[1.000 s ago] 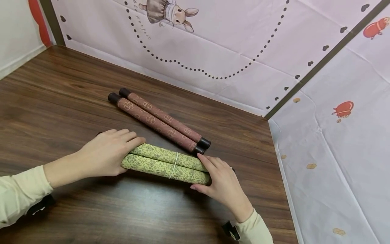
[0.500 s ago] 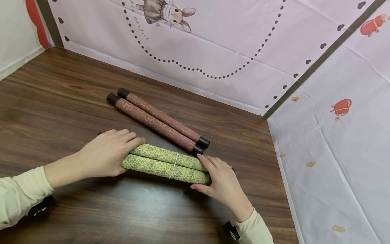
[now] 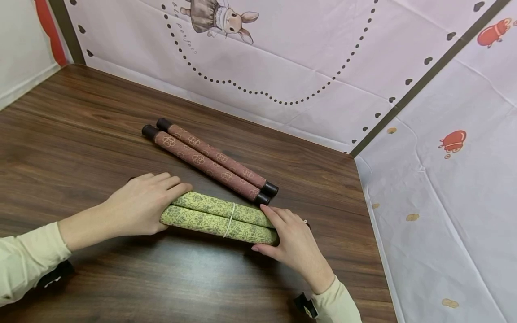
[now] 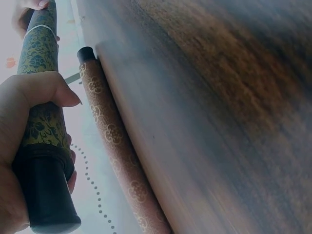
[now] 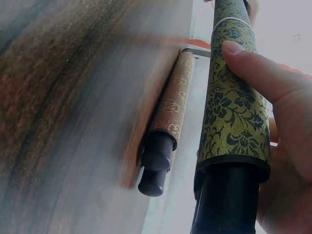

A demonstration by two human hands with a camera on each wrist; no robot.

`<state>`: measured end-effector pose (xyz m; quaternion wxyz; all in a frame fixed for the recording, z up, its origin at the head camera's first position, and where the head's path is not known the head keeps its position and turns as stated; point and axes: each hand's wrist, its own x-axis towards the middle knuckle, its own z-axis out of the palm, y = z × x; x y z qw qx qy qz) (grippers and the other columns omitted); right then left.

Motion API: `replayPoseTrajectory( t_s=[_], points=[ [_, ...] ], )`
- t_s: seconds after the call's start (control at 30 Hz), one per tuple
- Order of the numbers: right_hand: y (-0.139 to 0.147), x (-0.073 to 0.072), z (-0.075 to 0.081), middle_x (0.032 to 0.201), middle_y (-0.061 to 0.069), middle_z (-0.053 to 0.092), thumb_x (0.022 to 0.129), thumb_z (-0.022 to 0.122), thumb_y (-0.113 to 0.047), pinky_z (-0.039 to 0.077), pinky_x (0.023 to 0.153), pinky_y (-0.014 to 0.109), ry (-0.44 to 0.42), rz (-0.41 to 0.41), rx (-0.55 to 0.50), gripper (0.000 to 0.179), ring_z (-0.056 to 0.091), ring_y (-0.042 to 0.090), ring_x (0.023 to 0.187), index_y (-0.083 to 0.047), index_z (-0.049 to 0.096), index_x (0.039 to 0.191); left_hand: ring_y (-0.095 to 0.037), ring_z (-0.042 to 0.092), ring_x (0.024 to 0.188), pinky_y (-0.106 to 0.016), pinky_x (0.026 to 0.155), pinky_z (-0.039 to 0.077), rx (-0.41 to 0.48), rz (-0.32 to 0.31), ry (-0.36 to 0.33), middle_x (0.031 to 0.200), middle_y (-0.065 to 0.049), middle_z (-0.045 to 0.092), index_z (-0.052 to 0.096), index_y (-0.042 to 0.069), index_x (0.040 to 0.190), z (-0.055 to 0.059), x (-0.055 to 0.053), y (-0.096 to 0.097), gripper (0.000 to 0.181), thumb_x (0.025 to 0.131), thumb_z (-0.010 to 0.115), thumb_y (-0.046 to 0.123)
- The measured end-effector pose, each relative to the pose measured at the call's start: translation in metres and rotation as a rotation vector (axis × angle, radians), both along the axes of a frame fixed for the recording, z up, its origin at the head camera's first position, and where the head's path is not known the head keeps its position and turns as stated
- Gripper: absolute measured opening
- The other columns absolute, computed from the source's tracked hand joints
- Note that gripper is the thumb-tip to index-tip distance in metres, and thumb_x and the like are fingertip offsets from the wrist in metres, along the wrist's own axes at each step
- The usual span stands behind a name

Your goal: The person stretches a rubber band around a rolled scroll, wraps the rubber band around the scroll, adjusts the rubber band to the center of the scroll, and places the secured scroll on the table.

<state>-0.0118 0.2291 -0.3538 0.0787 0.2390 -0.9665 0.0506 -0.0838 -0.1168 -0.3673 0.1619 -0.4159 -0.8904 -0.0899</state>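
Note:
A scroll [image 3: 202, 220] with two rolls side by side, covered in yellow-green floral fabric, is held up by both hands above the table. A thin white band [image 3: 229, 220] goes round its middle. My left hand [image 3: 139, 204] grips the left end, fingers over the far side; in the left wrist view a black end knob [image 4: 48, 195] shows beside the palm. The right hand [image 3: 296, 240] grips the other end, its thumb along the near side, and a black knob [image 5: 228, 200] sticks out in the right wrist view. Behind lies a reddish-brown scroll [image 3: 210, 163], also double-rolled with dark knobs.
The dark wooden table [image 3: 181, 278] is bounded at the back by a pink printed cloth wall [image 3: 282, 54] and on the right by a pale cloth wall [image 3: 452, 215]. Black straps with small devices [image 3: 305, 305] sit at the wrists.
Both hands keep their grip on the green scroll, which stays nearly still. The reddish-brown scroll has not moved on the table; the head view has shifted slightly.

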Motion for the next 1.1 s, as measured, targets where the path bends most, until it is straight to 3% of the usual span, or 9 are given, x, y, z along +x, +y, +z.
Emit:
replayPoseTrajectory(
  t_s=[0.8, 0.9, 1.1],
  points=[
    [0.0, -0.002, -0.003, 0.127, 0.001, 0.066, 0.071, 0.077, -0.061, 0.054, 0.092, 0.04, -0.011, 0.012, -0.011, 0.089, 0.065, 0.021, 0.113, -0.016, 0.051, 0.144, -0.022, 0.063, 0.094, -0.04, 0.071, 0.054, -0.011, 0.004, -0.032, 0.102, -0.002, 0.066, 0.062, 0.012, 0.122, -0.004, -0.001, 0.0, 0.085, 0.043, 0.089, 0.03],
    [-0.001, -0.003, -0.006, 0.127, 0.002, 0.067, 0.071, 0.078, -0.061, 0.054, 0.094, 0.04, -0.023, 0.028, -0.015, 0.09, 0.065, 0.021, 0.114, -0.015, 0.051, 0.144, -0.021, 0.063, 0.094, -0.04, 0.072, 0.054, -0.018, 0.001, -0.048, 0.102, -0.002, 0.066, 0.061, 0.012, 0.123, -0.006, -0.002, -0.001, 0.087, 0.044, 0.09, 0.035],
    [-0.007, -0.01, -0.014, 0.126, 0.002, 0.067, 0.073, 0.078, -0.058, 0.053, 0.097, 0.037, -0.065, 0.047, -0.037, 0.085, 0.065, 0.019, 0.114, -0.011, 0.052, 0.14, -0.017, 0.061, 0.093, -0.038, 0.074, 0.054, -0.039, -0.016, -0.1, 0.101, 0.002, 0.065, 0.056, 0.012, 0.13, -0.012, -0.007, -0.007, 0.095, 0.055, 0.084, 0.065]
  ],
)
